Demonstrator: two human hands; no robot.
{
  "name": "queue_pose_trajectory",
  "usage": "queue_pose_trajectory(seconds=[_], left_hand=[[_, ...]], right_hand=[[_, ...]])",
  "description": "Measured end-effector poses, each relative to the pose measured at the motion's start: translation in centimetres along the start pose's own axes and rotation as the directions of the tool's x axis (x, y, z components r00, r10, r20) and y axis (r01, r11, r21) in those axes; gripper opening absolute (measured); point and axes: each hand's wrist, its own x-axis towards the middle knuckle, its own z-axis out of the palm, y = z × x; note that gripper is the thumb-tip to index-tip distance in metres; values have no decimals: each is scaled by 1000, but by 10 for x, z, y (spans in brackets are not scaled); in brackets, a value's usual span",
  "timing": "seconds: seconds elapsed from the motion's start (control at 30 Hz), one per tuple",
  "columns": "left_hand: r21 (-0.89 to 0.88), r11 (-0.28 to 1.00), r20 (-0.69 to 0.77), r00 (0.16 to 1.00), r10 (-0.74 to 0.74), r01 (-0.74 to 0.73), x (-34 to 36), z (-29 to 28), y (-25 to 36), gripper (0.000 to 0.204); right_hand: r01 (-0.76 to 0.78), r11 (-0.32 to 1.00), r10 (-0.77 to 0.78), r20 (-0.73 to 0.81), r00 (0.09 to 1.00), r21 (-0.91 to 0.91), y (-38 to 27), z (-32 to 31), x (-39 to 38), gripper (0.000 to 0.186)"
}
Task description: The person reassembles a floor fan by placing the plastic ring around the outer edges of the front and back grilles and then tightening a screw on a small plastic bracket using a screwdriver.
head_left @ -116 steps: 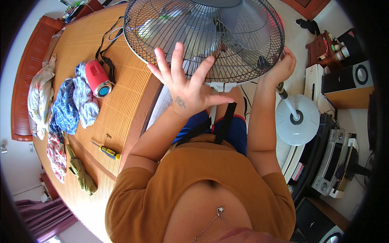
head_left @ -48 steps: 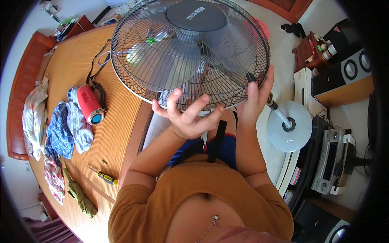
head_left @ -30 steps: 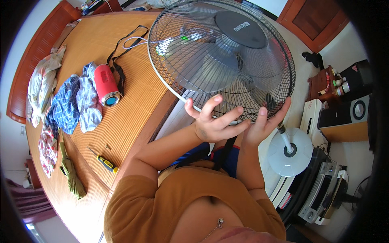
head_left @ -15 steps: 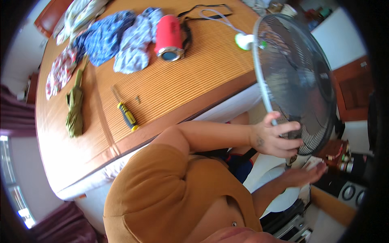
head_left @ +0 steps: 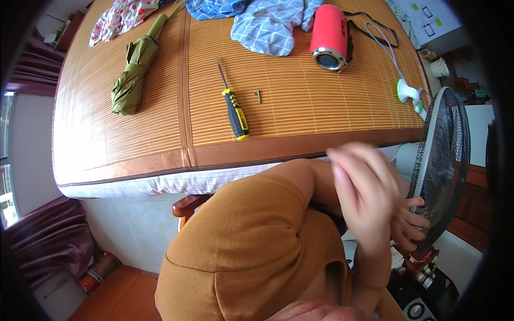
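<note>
My left hand [head_left: 411,223] grips the rim of an electric fan [head_left: 444,160], a round dark wire guard with a pale edge, at the right. My right hand [head_left: 367,187] is raised in front of my left forearm, smeared by motion; nothing shows in it and its grip is unclear. To its left on the bed's bamboo mat [head_left: 300,115] lies a yellow and black screwdriver [head_left: 234,113], shaft pointing away. Beside that is a small brass-coloured metal piece [head_left: 259,97]. A white and green plastic device [head_left: 409,93] with a pale cord lies near the fan.
A red cylindrical speaker [head_left: 329,35] with a black strap stands at the back of the mat. Blue checked cloth [head_left: 273,27], patterned cloth [head_left: 120,20] and a folded green umbrella [head_left: 135,75] lie farther left. A black and white loudspeaker [head_left: 415,307] is low at the right.
My view has turned rightward, so the bed's things appear shifted. My right hand has risen from beneath the fan to in front of my left forearm. My left hand still holds the fan rim.
</note>
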Motion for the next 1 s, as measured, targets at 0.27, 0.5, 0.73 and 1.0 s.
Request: queue_pose_trajectory(seconds=[0.27, 0.5, 0.73, 1.0], left_hand=[[25, 999, 154, 988, 31, -36, 25, -21, -2, 25], [65, 995, 24, 997, 73, -74, 15, -20, -5, 23], [151, 984, -97, 989, 108, -93, 2, 13, -5, 22], [46, 997, 118, 990, -75, 70, -5, 16, -6, 24]], right_hand=[[92, 990, -42, 397, 917, -108, 44, 144, 87, 19], [45, 995, -15, 328, 945, -84, 56, 176, 81, 18], [-271, 956, 227, 301, 926, 113, 62, 155, 76, 10], [-220, 904, 287, -139, 948, 366, 20, -8, -39, 13]])
